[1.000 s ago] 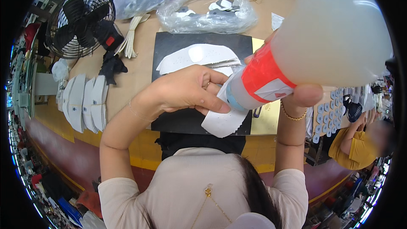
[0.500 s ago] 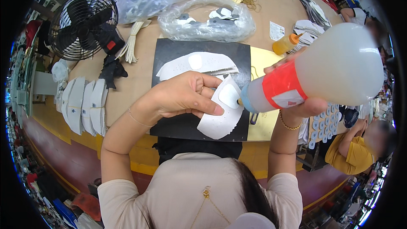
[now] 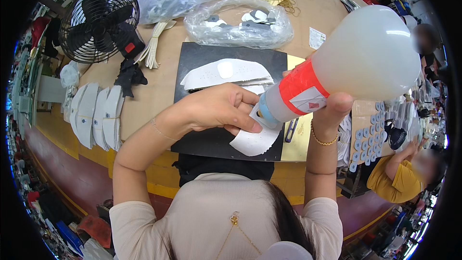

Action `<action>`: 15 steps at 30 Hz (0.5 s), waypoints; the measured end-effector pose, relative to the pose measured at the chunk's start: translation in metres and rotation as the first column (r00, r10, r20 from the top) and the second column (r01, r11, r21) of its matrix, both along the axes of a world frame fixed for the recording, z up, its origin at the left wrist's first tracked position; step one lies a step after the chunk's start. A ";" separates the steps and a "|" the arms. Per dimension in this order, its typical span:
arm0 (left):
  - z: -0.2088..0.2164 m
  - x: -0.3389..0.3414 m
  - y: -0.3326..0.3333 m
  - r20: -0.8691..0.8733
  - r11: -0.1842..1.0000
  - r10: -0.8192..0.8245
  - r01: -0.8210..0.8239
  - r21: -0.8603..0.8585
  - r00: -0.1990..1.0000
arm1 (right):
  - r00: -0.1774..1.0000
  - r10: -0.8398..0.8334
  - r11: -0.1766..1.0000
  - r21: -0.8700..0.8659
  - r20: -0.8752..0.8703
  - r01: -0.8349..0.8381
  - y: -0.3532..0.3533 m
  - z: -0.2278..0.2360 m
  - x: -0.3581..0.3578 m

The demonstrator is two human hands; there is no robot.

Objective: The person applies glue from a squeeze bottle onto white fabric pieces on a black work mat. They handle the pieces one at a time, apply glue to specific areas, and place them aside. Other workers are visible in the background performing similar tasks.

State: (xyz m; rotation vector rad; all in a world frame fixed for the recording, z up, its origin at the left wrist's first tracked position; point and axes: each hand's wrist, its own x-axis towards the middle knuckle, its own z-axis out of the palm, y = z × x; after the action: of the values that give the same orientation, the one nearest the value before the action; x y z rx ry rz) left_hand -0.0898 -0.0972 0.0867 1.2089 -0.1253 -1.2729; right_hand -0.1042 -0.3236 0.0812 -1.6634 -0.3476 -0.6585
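Between the thumb and fingers of my left hand (image 3: 224, 108) is a white, perforated curved piece (image 3: 253, 143), held over the black board (image 3: 207, 139). My right hand (image 3: 332, 110) grips a large translucent squeeze bottle (image 3: 370, 53), tilted with its nozzle end down to the left. Red tape wraps the bottle's neck, and a light blue band circles the end. That end overlaps the upper part of the white piece and hides the spot where the nozzle meets it. Beyond my left hand, a stack of similar white pieces (image 3: 245, 71) lies on the board, a small white patch (image 3: 224, 70) on top.
A black fan (image 3: 98, 24) stands at the left, above bundled white pieces (image 3: 96, 115). Clear plastic bags (image 3: 202, 36) of small parts lie behind the board. Small scissors or snips (image 3: 291, 131) rest on the yellow sheet (image 3: 296, 151). A co-worker in yellow (image 3: 397, 178) sits at right.
The bottle has moved left and its end now covers more of the white piece's upper part. My left hand has barely shifted. The small orange bottle is now hidden behind the large one.
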 end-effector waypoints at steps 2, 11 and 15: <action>0.000 -0.002 0.001 0.006 1.000 0.005 -0.005 -0.029 1.000 | 1.000 0.022 1.000 0.022 -0.020 -0.022 0.005 0.008 -0.001; 0.019 0.019 0.051 0.213 0.955 0.274 -0.240 -0.172 0.938 | 0.953 -0.294 0.944 0.178 0.070 0.278 -0.037 -0.019 0.014; -0.009 0.051 0.101 0.442 0.861 0.505 -0.470 -0.195 0.742 | 0.981 -0.189 0.900 0.391 -0.053 0.195 -0.055 -0.026 0.007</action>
State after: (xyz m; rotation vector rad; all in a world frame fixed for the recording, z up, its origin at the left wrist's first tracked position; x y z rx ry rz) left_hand -0.0386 0.0040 0.0778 1.3637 -0.1968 -0.4831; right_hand -0.0970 -0.3784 0.0550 -1.3212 -0.0313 -0.8055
